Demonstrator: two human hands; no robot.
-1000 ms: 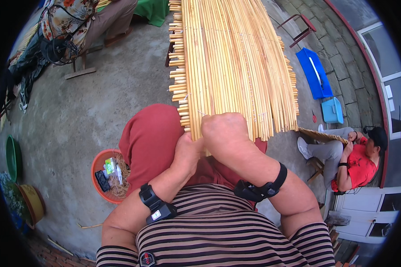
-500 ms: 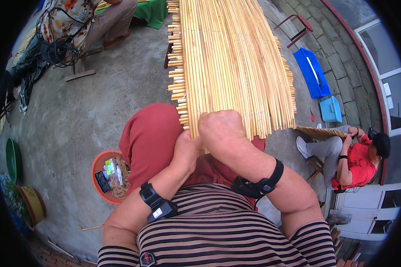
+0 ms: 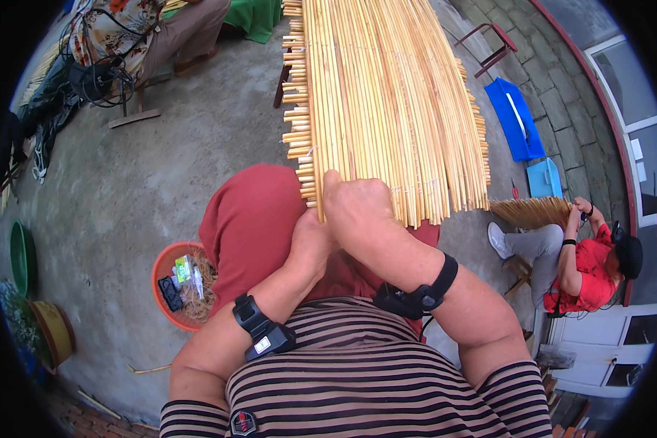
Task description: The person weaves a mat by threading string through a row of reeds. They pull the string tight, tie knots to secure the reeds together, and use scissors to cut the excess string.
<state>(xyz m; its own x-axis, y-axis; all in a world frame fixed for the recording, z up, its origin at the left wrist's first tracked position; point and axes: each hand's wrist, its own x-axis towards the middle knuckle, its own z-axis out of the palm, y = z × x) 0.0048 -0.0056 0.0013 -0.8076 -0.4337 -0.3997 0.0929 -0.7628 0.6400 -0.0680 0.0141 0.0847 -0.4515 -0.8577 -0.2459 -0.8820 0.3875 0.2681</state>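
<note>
A long mat of straw-coloured reeds [image 3: 387,95] stretches away from my lap, its stalks running lengthwise and tied with fine thread. My right hand [image 3: 359,206] is closed over the mat's near edge, close to its left corner, with a finger or thumb pressed along the stalks. Just below and to the left, my left hand [image 3: 314,241] is closed at the same corner, its fingertips mostly hidden under the reeds and behind my right hand. The two hands touch or nearly touch. Whether thread is pinched between them cannot be made out.
An orange basin [image 3: 160,292] with straw, a bottle and small packs stands left of my knee. Right of the mat are a blue crate [image 3: 507,135], a light-blue box [image 3: 544,179] and a stool [image 3: 493,47]. A person in red [image 3: 591,270] sits right; another sits far left.
The view has shifted slightly, so the mat sits a little further right. My right hand has turned a little on the mat's edge. The person in red has raised their hands.
</note>
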